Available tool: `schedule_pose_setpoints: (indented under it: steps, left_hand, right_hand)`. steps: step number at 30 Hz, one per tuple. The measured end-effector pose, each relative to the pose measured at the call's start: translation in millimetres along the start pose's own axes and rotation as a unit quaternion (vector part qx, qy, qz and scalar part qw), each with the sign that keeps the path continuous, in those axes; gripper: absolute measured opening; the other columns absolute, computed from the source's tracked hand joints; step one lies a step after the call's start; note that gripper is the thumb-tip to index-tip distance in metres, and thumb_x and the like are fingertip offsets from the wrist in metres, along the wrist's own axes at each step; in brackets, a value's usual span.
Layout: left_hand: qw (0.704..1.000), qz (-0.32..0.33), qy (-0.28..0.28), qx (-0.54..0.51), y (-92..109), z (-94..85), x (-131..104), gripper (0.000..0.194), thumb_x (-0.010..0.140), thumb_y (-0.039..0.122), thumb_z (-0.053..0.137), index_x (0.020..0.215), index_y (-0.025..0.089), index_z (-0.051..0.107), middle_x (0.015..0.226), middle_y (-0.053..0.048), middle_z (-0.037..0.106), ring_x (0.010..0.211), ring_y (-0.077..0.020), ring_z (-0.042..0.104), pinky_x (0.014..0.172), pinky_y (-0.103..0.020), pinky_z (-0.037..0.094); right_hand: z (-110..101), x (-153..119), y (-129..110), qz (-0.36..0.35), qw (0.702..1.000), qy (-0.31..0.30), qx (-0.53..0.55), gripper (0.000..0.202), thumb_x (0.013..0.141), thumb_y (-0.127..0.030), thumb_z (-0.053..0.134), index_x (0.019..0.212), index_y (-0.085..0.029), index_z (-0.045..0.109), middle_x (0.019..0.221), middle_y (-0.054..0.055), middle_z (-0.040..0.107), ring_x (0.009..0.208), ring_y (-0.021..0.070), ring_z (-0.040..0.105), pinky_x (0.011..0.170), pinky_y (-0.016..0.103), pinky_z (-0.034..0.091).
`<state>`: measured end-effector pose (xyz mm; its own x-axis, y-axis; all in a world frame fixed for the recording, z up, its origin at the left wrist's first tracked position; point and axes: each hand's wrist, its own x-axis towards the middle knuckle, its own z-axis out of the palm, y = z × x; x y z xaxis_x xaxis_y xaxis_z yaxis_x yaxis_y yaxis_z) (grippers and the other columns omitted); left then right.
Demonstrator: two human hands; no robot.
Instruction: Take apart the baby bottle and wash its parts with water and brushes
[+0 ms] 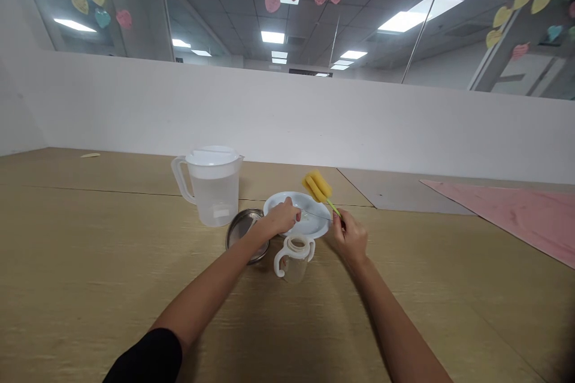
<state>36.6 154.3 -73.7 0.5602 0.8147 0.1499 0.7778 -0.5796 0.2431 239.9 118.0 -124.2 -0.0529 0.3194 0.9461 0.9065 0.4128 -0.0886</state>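
Observation:
My right hand [349,236] is closed around the green handle of a brush with a yellow sponge head [318,185], raised at the right edge of a white plate [321,228]. Over the plate's left part is my left hand [284,216], its fingers pressed together; a thin line runs from them toward my right hand, too fine to identify. Just below the plate stands a clear bottle [295,268] with a white ring and two white handles. A round metal dish [238,228] lies partly hidden under my left forearm.
A lidded translucent pitcher [213,194] with liquid stands behind the metal dish at the left. A pink sheet [516,209] lies at the far right. A white wall [287,114] with glass above borders the table's back.

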Motion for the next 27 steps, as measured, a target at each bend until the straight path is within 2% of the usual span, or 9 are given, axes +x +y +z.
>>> schedule_pose_setpoints:
  steps: [2,5,8,11,16,20,27]
  left_hand:
    - [1.000,0.002,0.024,-0.012,0.5,-3.6,0.7,0.024,0.080,0.011,0.047,0.096,0.018,0.064,0.110,-0.009,0.050,0.083,-0.0181,0.060,0.085,-0.034,0.046]
    - [0.996,0.000,0.085,-0.041,1.4,-16.3,1.6,0.037,0.084,0.014,0.039,0.117,0.021,0.055,0.120,-0.011,0.048,0.095,-0.0210,0.059,0.090,-0.036,0.044]
    - [0.987,0.009,0.147,-0.068,1.0,-33.3,1.2,0.044,0.088,0.014,0.029,0.128,0.020,0.045,0.126,-0.009,0.048,0.115,-0.0196,0.048,0.100,-0.033,0.036]
    - [0.973,0.027,0.203,-0.106,-1.7,-47.5,-0.8,0.044,0.087,0.014,0.025,0.125,0.016,0.047,0.126,-0.006,0.052,0.118,-0.0167,0.045,0.103,-0.029,0.033]
    - [0.933,0.043,0.299,-0.194,-6.2,-58.2,-4.0,0.039,0.086,0.016,0.030,0.117,0.017,0.054,0.119,-0.005,0.057,0.112,-0.0189,0.050,0.100,-0.033,0.037]
    - [0.914,0.021,0.315,-0.253,-1.5,-61.2,-5.6,0.036,0.085,0.019,0.036,0.117,0.020,0.052,0.113,-0.005,0.057,0.102,-0.0200,0.054,0.093,-0.036,0.042]
    - [0.900,0.004,0.261,-0.350,17.7,-67.9,-14.1,0.030,0.080,0.020,0.052,0.108,0.019,0.045,0.117,-0.008,0.050,0.092,-0.0172,0.056,0.084,-0.032,0.047]
  right_hand:
    - [-0.3,0.2,-0.1,0.001,1.000,0.002,0.001,0.026,0.094,-0.028,0.040,0.086,-0.013,0.060,0.062,0.001,0.058,0.051,0.0104,0.050,0.052,0.021,0.035]
    - [-0.3,-0.1,0.5,0.014,1.000,0.008,0.002,0.027,0.094,-0.029,0.040,0.087,-0.013,0.061,0.064,0.002,0.059,0.051,0.0106,0.051,0.052,0.021,0.036]
    - [0.6,-1.0,1.2,0.023,1.000,0.002,0.001,0.029,0.094,-0.030,0.038,0.088,-0.013,0.061,0.064,0.002,0.060,0.052,0.0112,0.051,0.053,0.022,0.036]
    - [2.3,-2.1,1.3,0.014,1.000,-0.017,0.001,0.030,0.094,-0.030,0.037,0.086,-0.013,0.061,0.064,0.003,0.060,0.052,0.0115,0.051,0.052,0.022,0.035]
    - [5.2,-3.9,0.8,0.000,1.000,-0.025,0.008,0.028,0.093,-0.030,0.041,0.082,-0.014,0.061,0.060,0.002,0.058,0.049,0.0111,0.051,0.051,0.022,0.035]
    - [5.4,-4.0,0.5,-0.001,1.000,-0.021,0.012,0.028,0.092,-0.030,0.041,0.081,-0.013,0.061,0.062,0.002,0.059,0.051,0.0111,0.051,0.051,0.021,0.035]
    - [0.5,0.4,0.1,0.041,0.999,0.017,0.006,0.027,0.092,-0.029,0.042,0.083,-0.013,0.061,0.063,0.001,0.058,0.052,0.0102,0.050,0.052,0.021,0.034]
